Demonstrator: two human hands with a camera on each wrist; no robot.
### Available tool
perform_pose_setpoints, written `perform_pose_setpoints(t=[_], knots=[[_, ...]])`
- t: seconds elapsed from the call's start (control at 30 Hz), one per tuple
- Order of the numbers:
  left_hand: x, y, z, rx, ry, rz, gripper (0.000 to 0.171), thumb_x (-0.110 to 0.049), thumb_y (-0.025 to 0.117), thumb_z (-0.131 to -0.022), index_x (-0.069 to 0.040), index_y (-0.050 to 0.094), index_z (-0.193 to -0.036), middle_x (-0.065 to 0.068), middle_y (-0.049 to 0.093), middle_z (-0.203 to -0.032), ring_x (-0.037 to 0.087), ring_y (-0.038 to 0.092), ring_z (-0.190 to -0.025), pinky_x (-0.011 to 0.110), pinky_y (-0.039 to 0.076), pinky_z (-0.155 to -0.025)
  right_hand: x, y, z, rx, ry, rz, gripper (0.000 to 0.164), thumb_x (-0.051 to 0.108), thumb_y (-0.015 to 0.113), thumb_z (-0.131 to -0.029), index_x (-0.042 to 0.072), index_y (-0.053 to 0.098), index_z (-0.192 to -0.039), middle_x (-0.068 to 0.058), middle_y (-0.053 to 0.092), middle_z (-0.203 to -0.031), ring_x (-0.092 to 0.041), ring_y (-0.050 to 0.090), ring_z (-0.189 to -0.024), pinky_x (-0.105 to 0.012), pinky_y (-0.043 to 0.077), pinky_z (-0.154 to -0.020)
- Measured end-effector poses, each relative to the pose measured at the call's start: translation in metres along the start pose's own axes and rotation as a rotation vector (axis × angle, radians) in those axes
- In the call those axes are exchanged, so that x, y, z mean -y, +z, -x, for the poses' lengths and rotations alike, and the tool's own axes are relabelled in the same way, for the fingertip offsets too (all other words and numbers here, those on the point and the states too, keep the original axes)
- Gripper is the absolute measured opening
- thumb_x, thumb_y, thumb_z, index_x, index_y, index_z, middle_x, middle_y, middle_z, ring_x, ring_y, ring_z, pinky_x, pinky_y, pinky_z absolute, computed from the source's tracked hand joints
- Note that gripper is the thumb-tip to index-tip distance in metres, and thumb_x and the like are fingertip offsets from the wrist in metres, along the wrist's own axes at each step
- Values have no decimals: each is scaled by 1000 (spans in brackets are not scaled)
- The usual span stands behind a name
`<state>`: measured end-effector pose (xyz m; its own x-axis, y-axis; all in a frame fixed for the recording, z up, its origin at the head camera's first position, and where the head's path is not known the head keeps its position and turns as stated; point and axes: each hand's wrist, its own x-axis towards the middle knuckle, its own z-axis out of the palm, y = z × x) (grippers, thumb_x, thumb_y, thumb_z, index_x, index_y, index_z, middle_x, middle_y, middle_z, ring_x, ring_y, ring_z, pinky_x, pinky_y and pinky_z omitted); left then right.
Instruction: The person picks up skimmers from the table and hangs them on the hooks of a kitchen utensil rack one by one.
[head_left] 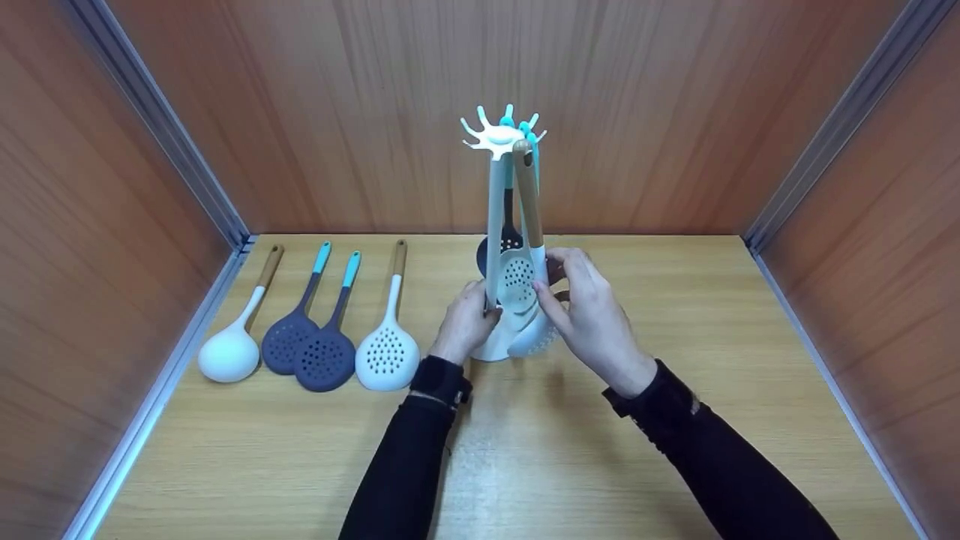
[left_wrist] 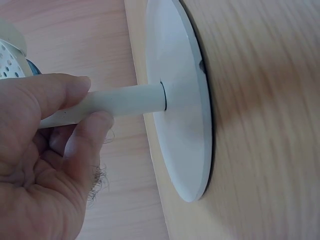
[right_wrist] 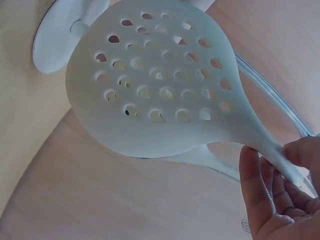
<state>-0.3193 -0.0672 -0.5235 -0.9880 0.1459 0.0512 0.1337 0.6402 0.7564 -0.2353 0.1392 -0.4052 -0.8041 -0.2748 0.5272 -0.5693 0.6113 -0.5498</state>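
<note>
Left hand (head_left: 466,319), fingers curled, pinches the post of the white, round-based utensil stand (head_left: 495,225) on the pale wooden bench (head_left: 720,345); the stand could tip if that hold loosened during a sideways knock; just right of the stand's post, the right hand (head_left: 596,319) pinches the neck of a white, perforated, brown-handled skimmer (head_left: 532,210); whether its top is hooked is unclear, so early release might drop it.

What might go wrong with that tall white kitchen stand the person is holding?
The white perforated skimmer with the brown handle might slip, since the right hand holds it just by its narrow neck. It could also bump the pale perforated utensil close behind it. And the tall white round-based stand might wobble if the left hand lets go of it.
</note>
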Motion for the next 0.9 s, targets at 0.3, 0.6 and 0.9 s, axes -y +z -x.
perform_pose_setpoints(t=[0.3,0.6,0.9], knots=[[4,-1,3,-25,74,-24,44,-2,74,-110,-4,71,-154,23,75,-146,41,70,-145,61,56,-129,5,6,1,7,8,-19,42,12,76,-115,0,59,-152,-17,73,-132,-28,78,-116,-38,75,-88],[5,-3,4,-27,80,-8,46,-2,74,-111,-5,69,-157,22,74,-150,41,70,-147,60,55,-132,7,10,1,28,22,-33,44,13,77,-115,1,58,-153,-15,73,-130,-26,78,-116,-36,75,-89],[6,-4,2,-22,99,27,46,0,78,-109,-6,72,-155,21,77,-146,40,74,-142,56,60,-127,5,10,-1,27,17,-33,46,12,78,-114,0,58,-154,-15,73,-130,-26,78,-117,-37,75,-90]])
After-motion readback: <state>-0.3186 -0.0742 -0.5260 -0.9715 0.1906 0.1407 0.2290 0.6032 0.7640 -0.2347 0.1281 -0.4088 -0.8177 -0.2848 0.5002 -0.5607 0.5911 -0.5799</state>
